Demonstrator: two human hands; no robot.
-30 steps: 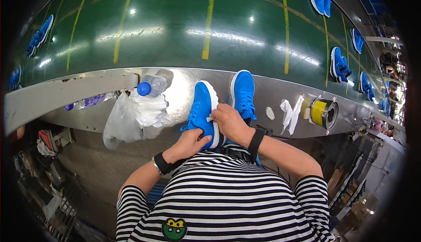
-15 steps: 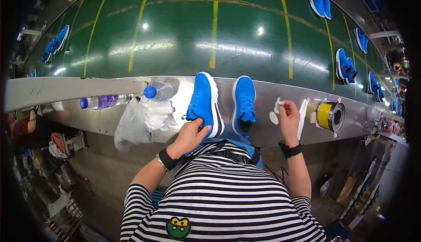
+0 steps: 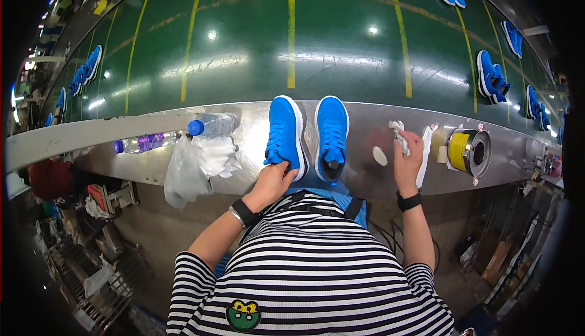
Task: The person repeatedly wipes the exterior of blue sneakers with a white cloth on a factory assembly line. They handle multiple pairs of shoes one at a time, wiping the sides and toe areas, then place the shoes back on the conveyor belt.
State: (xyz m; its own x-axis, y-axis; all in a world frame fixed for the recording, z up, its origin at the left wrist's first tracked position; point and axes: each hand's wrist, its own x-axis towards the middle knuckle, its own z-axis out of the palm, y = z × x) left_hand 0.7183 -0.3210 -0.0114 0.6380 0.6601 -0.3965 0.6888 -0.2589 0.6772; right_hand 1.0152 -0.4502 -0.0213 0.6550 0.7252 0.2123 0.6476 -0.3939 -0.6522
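Two blue sneakers with white soles stand side by side on the metal ledge in front of me, toes pointing away. My left hand [image 3: 272, 183] grips the heel collar of the left sneaker [image 3: 283, 124], thumb and fingers closed on it. The right sneaker [image 3: 332, 130] stands untouched, its dark lining showing. Over the ledge to the right, my right hand [image 3: 409, 160] pinches a crumpled white cloth or tissue [image 3: 399, 130]. Left of that hand lies a white oval pad [image 3: 379, 155]; a flat white strip [image 3: 425, 153] lies to its right.
Beyond the ledge runs a green conveyor [image 3: 244, 37] with yellow lines and more blue sneakers [image 3: 491, 77]. A yellow-labelled tin [image 3: 468, 151] stands at right. Bottles [image 3: 214, 126], a plastic bag [image 3: 184, 171] and a white metal bar [image 3: 91, 129] are at left.
My right hand has moved slightly away from me and rightward with the white cloth, farther from the oval pad. The left sneaker has straightened under my left hand. Sneakers on the conveyor have shifted in view.
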